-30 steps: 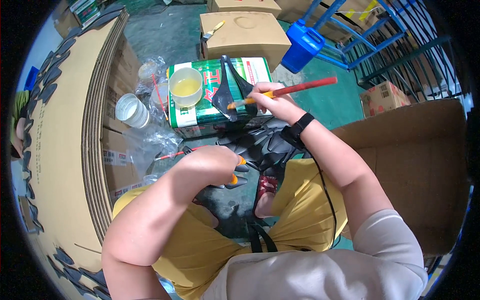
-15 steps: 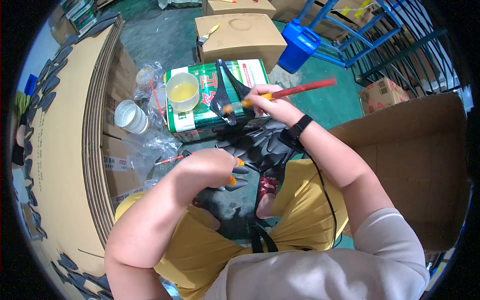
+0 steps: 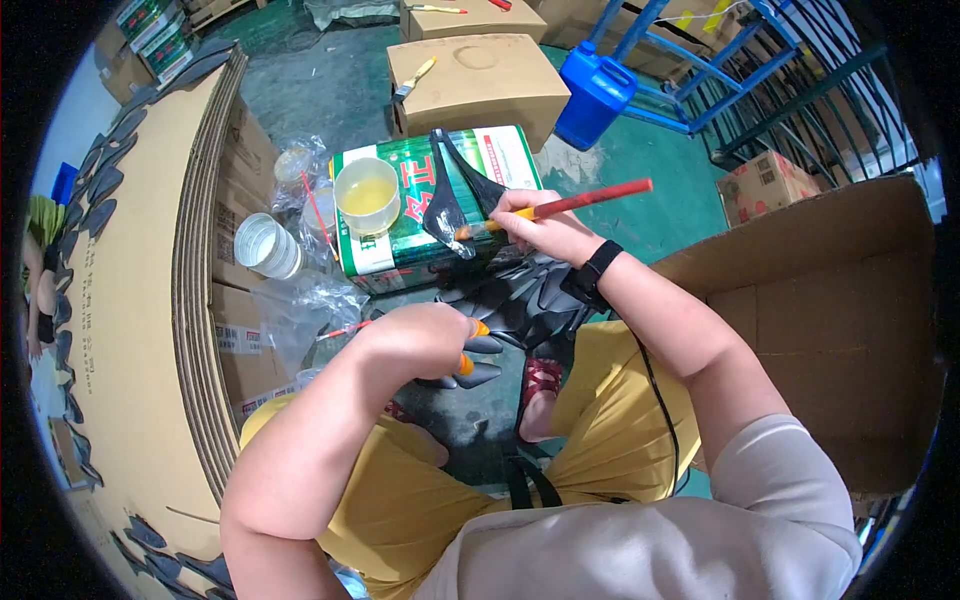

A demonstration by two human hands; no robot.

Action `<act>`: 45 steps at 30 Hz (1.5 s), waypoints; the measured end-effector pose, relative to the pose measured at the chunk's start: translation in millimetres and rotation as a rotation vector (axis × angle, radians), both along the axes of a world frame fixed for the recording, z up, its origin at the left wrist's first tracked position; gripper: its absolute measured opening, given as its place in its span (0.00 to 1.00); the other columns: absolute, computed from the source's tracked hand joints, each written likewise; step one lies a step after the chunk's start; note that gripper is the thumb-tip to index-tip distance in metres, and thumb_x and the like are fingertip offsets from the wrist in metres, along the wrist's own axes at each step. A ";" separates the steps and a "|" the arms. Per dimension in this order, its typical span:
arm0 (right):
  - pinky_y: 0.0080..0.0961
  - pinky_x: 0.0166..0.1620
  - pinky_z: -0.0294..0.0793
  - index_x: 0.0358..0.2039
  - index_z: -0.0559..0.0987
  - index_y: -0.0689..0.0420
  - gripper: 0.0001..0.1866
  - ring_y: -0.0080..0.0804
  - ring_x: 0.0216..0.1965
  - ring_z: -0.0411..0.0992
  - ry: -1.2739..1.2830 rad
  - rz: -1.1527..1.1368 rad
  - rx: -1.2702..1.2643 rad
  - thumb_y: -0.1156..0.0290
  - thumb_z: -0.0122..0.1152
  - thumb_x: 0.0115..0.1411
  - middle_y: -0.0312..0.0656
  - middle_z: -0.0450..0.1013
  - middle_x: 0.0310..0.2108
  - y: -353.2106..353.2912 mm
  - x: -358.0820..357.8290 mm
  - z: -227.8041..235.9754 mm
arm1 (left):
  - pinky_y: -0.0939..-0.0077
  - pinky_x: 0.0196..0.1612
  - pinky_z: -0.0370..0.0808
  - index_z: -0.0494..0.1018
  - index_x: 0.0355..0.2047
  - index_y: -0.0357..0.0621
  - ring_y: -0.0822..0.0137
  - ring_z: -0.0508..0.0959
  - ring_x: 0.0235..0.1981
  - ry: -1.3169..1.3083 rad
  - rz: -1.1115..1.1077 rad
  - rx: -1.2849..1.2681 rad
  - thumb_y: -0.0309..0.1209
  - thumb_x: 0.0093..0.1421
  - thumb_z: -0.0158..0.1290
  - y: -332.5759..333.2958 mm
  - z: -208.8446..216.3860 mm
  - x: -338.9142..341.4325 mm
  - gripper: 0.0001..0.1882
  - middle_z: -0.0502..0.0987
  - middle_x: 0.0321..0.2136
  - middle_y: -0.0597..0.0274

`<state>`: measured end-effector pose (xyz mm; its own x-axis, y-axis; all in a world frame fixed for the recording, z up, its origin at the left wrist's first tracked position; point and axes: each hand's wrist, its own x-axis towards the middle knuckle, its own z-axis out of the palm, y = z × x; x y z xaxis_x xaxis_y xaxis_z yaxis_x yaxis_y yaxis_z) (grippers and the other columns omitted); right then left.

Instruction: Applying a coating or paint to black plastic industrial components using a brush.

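- Here's the brush (image 3: 590, 197), its long axis slanting across the green-and-white carton (image 3: 512, 150): red handle end up to the right, bristles down to the left.
- Those bristles sit at the glossy near end of the black forked piece (image 3: 445, 208); whether they touch or hover, I cannot tell.
- The forked piece lies on top of the carton, right of the cup of yellowish liquid (image 3: 370, 222). Its joined tip points away from the person; one limb runs back toward the knees, the other slants right, its end hidden by the fingers.
- Right hand (image 3: 545, 228) now: it pinches the brush low on the handle, fingers leading left, back of the hand upward. Its forearm reaches in from the lower right, black wristband (image 3: 602, 258) at the wrist.
- Over to the left hand (image 3: 425, 335), lower down, in front of the carton: forearm rising from the lower left, elbow out wide, wrist bent over, orange tips (image 3: 466, 365) peeking out at the right. Fingers mostly hidden, so spread or pinching, I cannot tell.
- Just beyond it, a heap of dark pieces (image 3: 510, 300) lies on the floor.
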<state>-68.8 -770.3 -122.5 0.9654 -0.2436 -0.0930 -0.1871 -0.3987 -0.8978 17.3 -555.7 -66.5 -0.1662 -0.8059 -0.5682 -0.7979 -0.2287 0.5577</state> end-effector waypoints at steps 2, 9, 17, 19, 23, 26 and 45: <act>0.22 0.23 0.64 0.24 0.73 0.58 0.11 0.21 0.19 0.65 -0.031 0.061 -0.089 0.64 0.53 0.57 0.34 0.66 0.17 -0.1 -3.6 -3.6 | 0.61 0.34 0.71 0.74 0.35 0.42 0.52 0.77 0.33 -0.013 0.002 0.011 0.33 0.49 0.56 -1.3 4.1 -0.5 0.13 0.77 0.29 0.49; 0.14 0.20 0.66 0.28 0.76 0.59 0.14 0.18 0.16 0.67 0.026 -0.115 0.201 0.61 0.51 0.61 0.33 0.69 0.16 -11.3 -24.5 39.9 | 0.66 0.35 0.73 0.72 0.44 0.41 0.56 0.77 0.31 0.098 0.167 0.010 0.32 0.50 0.56 4.0 23.9 25.4 0.20 0.77 0.32 0.52; 0.12 0.23 0.64 0.37 0.76 0.57 0.16 0.16 0.19 0.65 -0.448 -0.570 0.323 0.58 0.47 0.64 0.31 0.68 0.21 -23.6 -51.8 113.0 | 0.70 0.36 0.73 0.73 0.37 0.40 0.63 0.77 0.33 0.115 0.642 -0.507 0.32 0.48 0.58 1.2 61.1 99.4 0.16 0.77 0.33 0.54; 0.12 0.24 0.63 0.42 0.74 0.58 0.17 0.16 0.21 0.65 -0.546 -0.607 0.369 0.58 0.45 0.65 0.30 0.68 0.22 -47.5 -60.0 115.4 | 0.72 0.32 0.73 0.74 0.39 0.40 0.68 0.76 0.26 -0.132 0.435 -0.694 0.32 0.50 0.57 -41.7 57.5 119.6 0.16 0.78 0.29 0.58; 0.12 0.28 0.63 0.48 0.71 0.61 0.20 0.17 0.27 0.65 -0.695 -0.622 0.328 0.59 0.44 0.65 0.32 0.68 0.26 -80.6 -55.5 105.7 | 0.70 0.38 0.73 0.74 0.38 0.40 0.63 0.78 0.34 -0.192 0.511 -0.478 0.32 0.47 0.57 -107.9 38.6 161.3 0.17 0.79 0.32 0.54; 0.13 0.30 0.64 0.48 0.72 0.61 0.19 0.18 0.27 0.66 -0.761 -0.603 0.439 0.60 0.45 0.65 0.33 0.69 0.27 -87.9 -45.7 110.5 | 0.66 0.40 0.73 0.75 0.39 0.45 0.57 0.78 0.37 -0.503 0.439 -0.257 0.35 0.45 0.57 -147.8 17.2 187.4 0.19 0.78 0.33 0.53; 0.13 0.27 0.66 0.42 0.74 0.62 0.15 0.18 0.24 0.68 -0.784 -0.656 0.477 0.63 0.47 0.64 0.36 0.70 0.25 -79.0 -30.3 117.8 | 0.66 0.46 0.73 0.76 0.39 0.45 0.56 0.76 0.44 -0.687 0.222 0.022 0.34 0.46 0.56 -235.9 -70.0 199.9 0.18 0.76 0.40 0.52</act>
